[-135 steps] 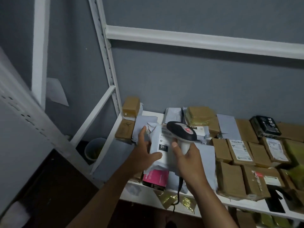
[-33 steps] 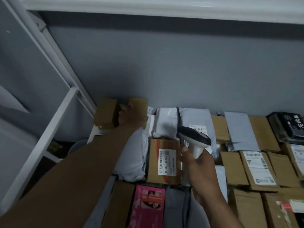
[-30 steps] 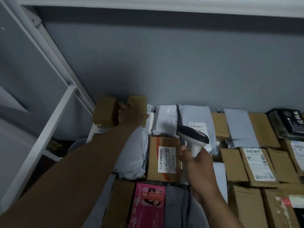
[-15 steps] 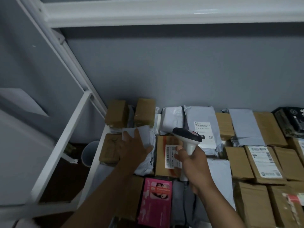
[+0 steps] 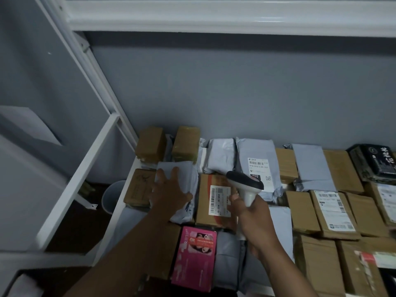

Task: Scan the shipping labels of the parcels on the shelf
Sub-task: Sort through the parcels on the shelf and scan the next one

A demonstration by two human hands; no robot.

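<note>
The head view showed the left hand (image 5: 169,194) lying on a grey poly mailer (image 5: 182,189) near the left end of the shelf (image 5: 126,189), its fingers (image 5: 174,174) spread and fairly straight over the bag's upper part while the thumb hooked round the bag's right edge, so the hand held the mailer rather than merely rested on it. The right hand (image 5: 250,215) was wrapped round the grip of a handheld scanner (image 5: 245,185), whose dark head pointed left and down. Just under that head lay a brown box (image 5: 205,202) with a white barcode label (image 5: 219,200), touching the mailer on its left side. Behind the box lay a larger grey mailer (image 5: 256,161) bearing its own printed label. In front of the box stood a pink carton (image 5: 196,258). Two small brown boxes (image 5: 150,143) sat at the back left corner against the grey wall (image 5: 235,93). More brown parcels, some labelled, filled the shelf to the right, with a black packet (image 5: 375,161) at the far right. A pale bin (image 5: 113,195) stood on the floor left of the shelf.
</note>
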